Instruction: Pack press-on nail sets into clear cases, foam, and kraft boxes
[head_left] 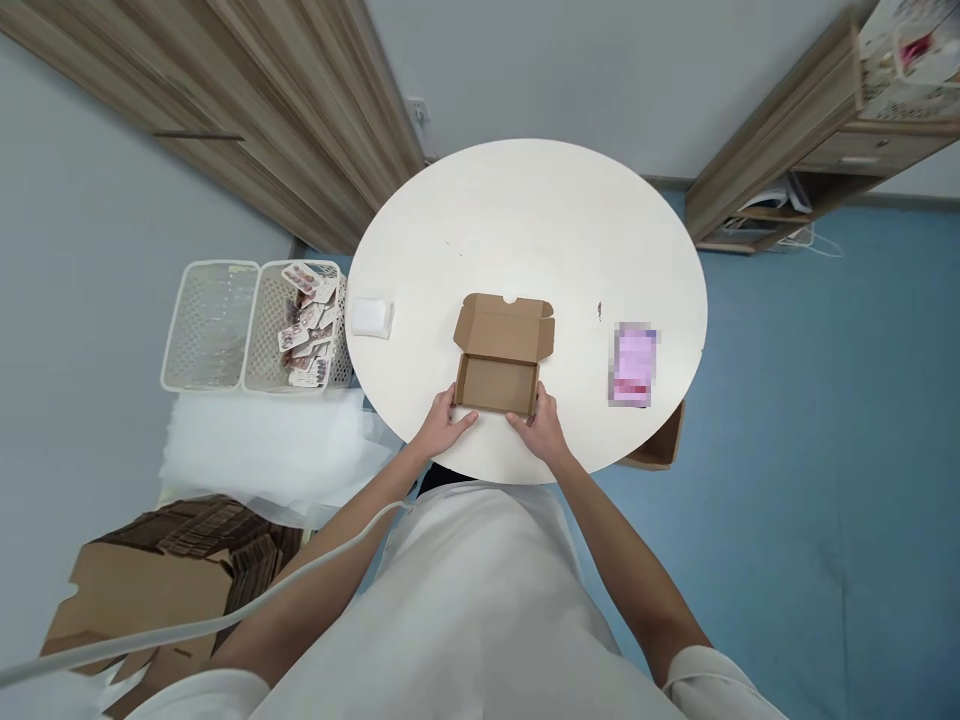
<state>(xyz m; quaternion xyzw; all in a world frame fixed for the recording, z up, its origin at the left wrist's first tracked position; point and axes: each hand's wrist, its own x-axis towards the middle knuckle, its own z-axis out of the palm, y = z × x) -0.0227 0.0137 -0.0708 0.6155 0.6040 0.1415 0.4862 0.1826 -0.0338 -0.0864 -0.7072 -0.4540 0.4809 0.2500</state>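
An open cardboard mailer box (501, 384) stands on the white round table (540, 220) in front of me, its lid with side flaps laid back away from me. No contents show inside it. My left hand (442, 425) grips the near left corner, thumb along the front wall and fingers at the left side. At the near right corner my right hand (541, 428) holds the box in the same way. A small stack of white padded sheets (372, 317) lies left of the box. To the right rests a blurred pink-purple item (634, 365).
Left of the table, a white plastic basket (262, 350) holds several packaged cards beside another white basket (210, 320). Below are white foam sheets (255, 440) and flat cardboard boxes (157, 590). A brown carton (660, 445) sits under the table's right edge. A white cable (300, 577) crosses my left arm.
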